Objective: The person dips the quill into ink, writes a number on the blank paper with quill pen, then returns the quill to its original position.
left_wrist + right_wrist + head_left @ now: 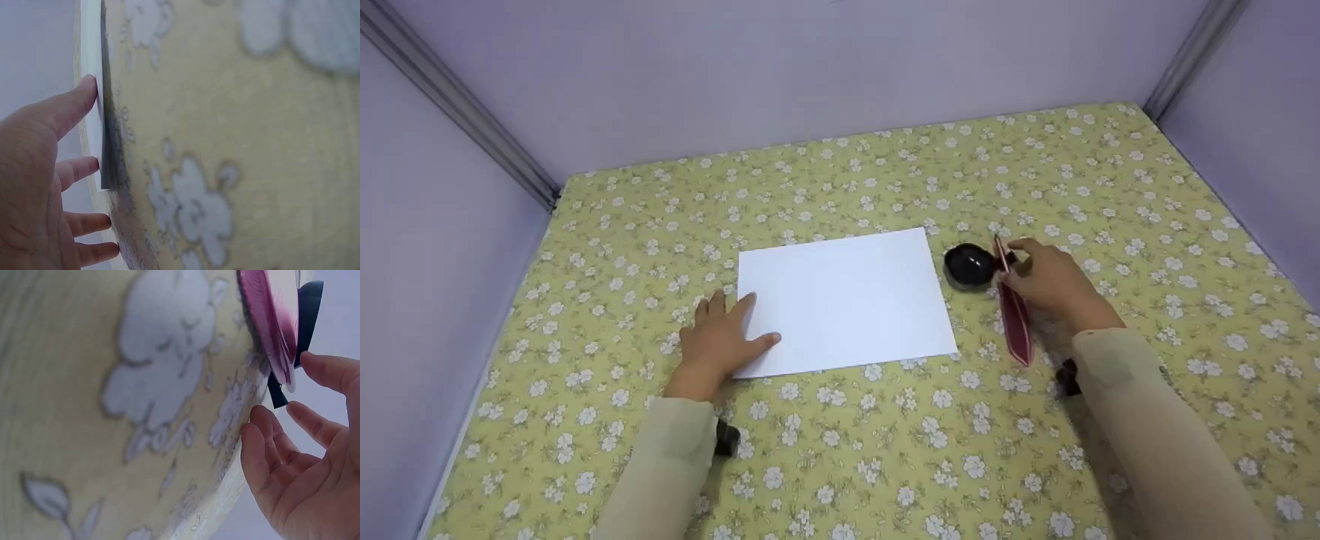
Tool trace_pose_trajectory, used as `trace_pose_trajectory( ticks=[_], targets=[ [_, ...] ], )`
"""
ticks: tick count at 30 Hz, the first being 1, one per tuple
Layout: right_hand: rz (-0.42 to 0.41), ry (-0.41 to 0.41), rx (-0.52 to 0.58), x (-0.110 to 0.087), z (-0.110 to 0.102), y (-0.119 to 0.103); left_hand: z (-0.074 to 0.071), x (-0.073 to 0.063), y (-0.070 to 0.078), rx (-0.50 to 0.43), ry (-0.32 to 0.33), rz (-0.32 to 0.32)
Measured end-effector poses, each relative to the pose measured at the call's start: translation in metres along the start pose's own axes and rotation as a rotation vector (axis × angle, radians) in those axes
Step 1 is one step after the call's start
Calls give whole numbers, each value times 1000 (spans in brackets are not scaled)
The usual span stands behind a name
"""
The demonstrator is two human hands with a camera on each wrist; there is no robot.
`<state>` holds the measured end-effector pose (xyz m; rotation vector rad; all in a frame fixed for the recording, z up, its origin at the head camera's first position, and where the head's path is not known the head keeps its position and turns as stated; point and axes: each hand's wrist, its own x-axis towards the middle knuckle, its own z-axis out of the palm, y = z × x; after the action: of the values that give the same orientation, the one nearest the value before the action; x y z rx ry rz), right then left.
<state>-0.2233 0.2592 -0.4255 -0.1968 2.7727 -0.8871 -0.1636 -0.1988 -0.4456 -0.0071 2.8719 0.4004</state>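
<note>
A white sheet of paper (847, 300) lies flat on the tablecloth. My left hand (716, 337) rests with spread fingers on its left edge; the left wrist view shows the thumb (79, 101) and one fingertip touching the sheet. To the right of the paper sits a glossy black round object (969, 265) with a narrow dark end. A long, pointed maroon-pink strip (1016, 322) lies beside it. My right hand (1050, 277) is at this end, thumb and index finger apart on either side. In the right wrist view the other fingers (256, 461) bend loosely near the cloth.
A yellow tablecloth (825, 465) with white flowers covers the table. Pale walls (810, 82) enclose the back and both sides, with metal posts (1192, 60) at the corners. Dark wrist devices (727, 437) show beside both sleeves.
</note>
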Motion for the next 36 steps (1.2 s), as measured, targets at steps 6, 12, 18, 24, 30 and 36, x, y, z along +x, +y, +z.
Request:
trace_pose_trajectory(
  ticks=[6,12,18,24,30,36],
  targets=[
    [4,3,-18,0,0,-2,0,1,1,8,-3,2],
    [9,21,24,1,2,-4,2,2,0,18,-7,11],
    [21,36,64,2,4,-4,4,2,1,13,-11,11],
    [38,37,72,3,4,-2,4,0,1,-1,-11,13],
    [45,54,110,0,0,-3,2,0,1,-3,-13,15],
    [19,76,159,-6,-4,-6,-1,0,-1,7,-18,21]
  ],
)
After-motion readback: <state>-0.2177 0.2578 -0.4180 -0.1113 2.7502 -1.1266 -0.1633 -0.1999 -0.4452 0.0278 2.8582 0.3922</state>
